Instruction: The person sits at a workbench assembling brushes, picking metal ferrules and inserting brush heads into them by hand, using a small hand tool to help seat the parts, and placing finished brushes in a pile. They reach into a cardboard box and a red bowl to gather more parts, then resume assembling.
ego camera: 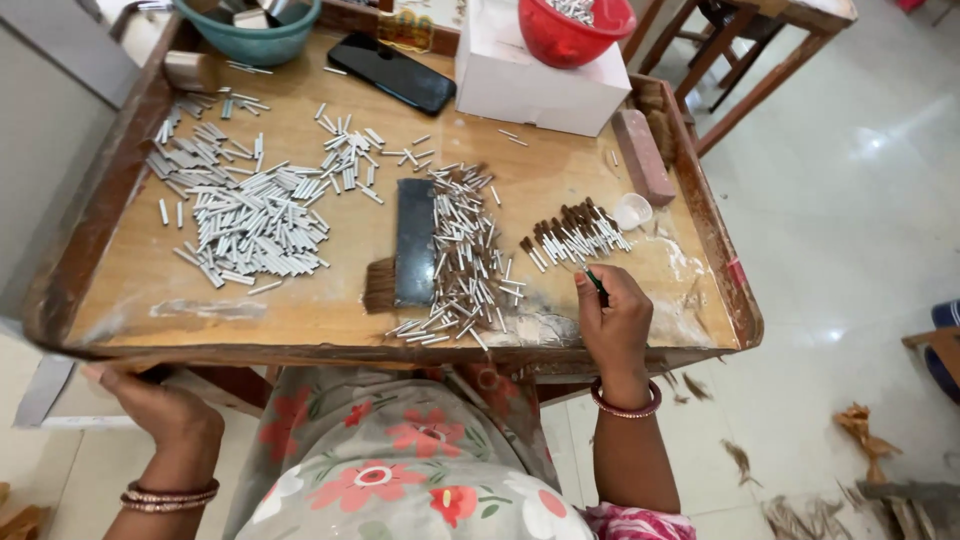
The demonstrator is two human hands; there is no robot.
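Observation:
My right hand (612, 318) rests on the front right of the wooden tray table (120, 290), pinching a thin dark green stick (597, 285) between thumb and fingers. Just beyond it lies a row of small silver tubes with brown bristle tips (575, 235). To its left a heap of similar tubes (465, 260) lies against a flat dark brush (412, 245). My left hand (155, 400) is below the table's front left edge, fingers curled against the underside; what it grips is hidden.
A large pile of bare silver tubes (245, 215) covers the left half. At the back stand a teal bowl (250, 35), a black phone (393, 72), a white box (540, 85) with a red bowl (572, 30) on it. A small clear cup (632, 210) and a wood block (643, 155) sit right.

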